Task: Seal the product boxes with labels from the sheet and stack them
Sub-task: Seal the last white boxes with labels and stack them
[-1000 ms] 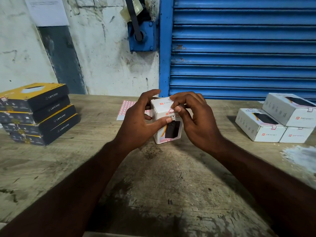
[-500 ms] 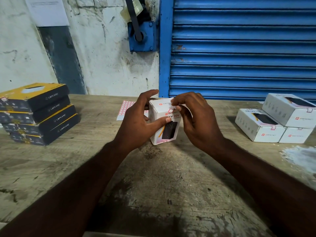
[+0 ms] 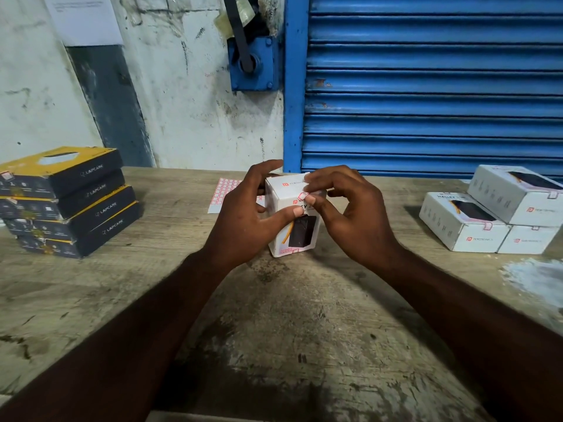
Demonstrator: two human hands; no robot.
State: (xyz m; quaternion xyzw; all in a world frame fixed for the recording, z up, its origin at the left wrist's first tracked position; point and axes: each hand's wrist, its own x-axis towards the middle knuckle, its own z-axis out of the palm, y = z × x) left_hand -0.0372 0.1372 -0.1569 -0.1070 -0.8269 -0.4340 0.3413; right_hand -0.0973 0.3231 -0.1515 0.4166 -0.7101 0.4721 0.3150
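Sealing step: I noted the left hand [image 3: 243, 214] gripping the box [image 3: 281, 194] and the right fingers [image 3: 320, 184] pinching a label [image 3: 302, 196] onto it. Judged next: press it flat.

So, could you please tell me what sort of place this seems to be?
Probably a shop's back room or packing area: a blue roller shutter, a worn wooden table and stacked white product boxes.

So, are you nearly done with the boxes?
Partly. Three white boxes on the right look labelled and stacked. The left hand holds another box while the right hand pinches a label onto its top edge. It still needs stacking.
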